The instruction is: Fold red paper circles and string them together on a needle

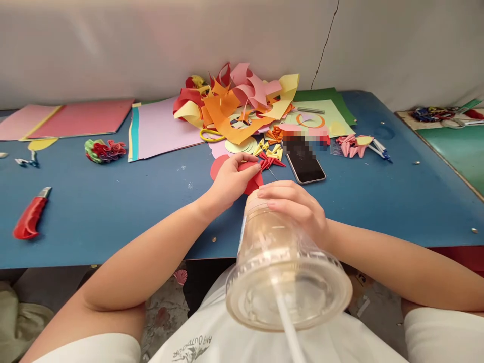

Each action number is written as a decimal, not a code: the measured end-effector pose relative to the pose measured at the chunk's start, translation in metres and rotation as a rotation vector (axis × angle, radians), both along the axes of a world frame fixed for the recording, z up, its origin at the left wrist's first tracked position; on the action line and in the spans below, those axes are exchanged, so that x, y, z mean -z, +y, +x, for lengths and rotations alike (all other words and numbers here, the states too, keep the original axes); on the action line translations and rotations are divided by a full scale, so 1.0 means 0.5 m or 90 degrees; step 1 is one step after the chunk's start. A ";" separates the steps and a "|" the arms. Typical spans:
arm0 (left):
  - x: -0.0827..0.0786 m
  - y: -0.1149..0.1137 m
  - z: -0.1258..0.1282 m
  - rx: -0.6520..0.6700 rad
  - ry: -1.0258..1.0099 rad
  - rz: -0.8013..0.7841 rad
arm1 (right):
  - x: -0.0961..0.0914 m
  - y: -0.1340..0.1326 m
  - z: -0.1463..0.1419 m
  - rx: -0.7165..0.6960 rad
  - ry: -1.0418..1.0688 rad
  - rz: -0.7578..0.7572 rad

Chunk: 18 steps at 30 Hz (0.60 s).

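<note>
Pinches red paper point(255, 183) betw. thumb & index of L hand point(230, 179), pressing fingers point(245, 157) tog. near its R edge, over the blue surface point(113, 217); can't tell re contact w/ the latter. Holds clear plastic cup point(260, 229) w/ lid & white straw point(285, 312) in R hand point(298, 206), approx. 5 o'clock from L, wrapping fingers about its narrow base end; can't tell R thumb's position (hidden). Counting from L hand: has red folded pcs point(270, 162) & thin needle point(273, 174) close by at 2 o'clock, dark phone point(308, 169) at 3, pink folded pcs point(350, 147) farther out betw. 2 & 3, heaped paper scraps point(223, 108) at 12, yellow scissors handle point(212, 139) at 11, lilac sheets point(166, 126) at 10, ruffled paper flower point(104, 152) betw. 9 & 10, red cutter point(31, 217) well apart at 9.
</note>
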<state>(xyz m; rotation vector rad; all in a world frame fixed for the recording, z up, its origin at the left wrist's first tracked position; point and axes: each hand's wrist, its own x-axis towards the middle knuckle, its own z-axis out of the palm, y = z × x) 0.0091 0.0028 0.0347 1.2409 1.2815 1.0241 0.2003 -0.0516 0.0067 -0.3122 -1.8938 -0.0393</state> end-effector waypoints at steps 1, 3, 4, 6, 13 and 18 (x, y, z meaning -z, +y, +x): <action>0.000 0.000 0.001 0.003 0.006 0.008 | 0.003 -0.002 0.000 0.009 -0.005 -0.009; -0.001 0.000 0.002 0.015 0.016 0.018 | 0.007 -0.002 0.000 0.017 0.026 0.038; -0.001 0.000 0.001 0.017 0.018 0.019 | 0.009 -0.001 0.000 0.016 0.038 0.047; -0.001 0.000 0.001 0.022 0.020 0.019 | 0.011 0.003 0.002 0.007 0.048 0.052; 0.003 0.002 0.001 0.013 0.022 0.007 | 0.011 0.010 0.007 0.007 0.049 0.081; 0.001 0.000 0.002 0.008 0.027 0.007 | 0.013 0.011 0.008 0.004 0.047 0.071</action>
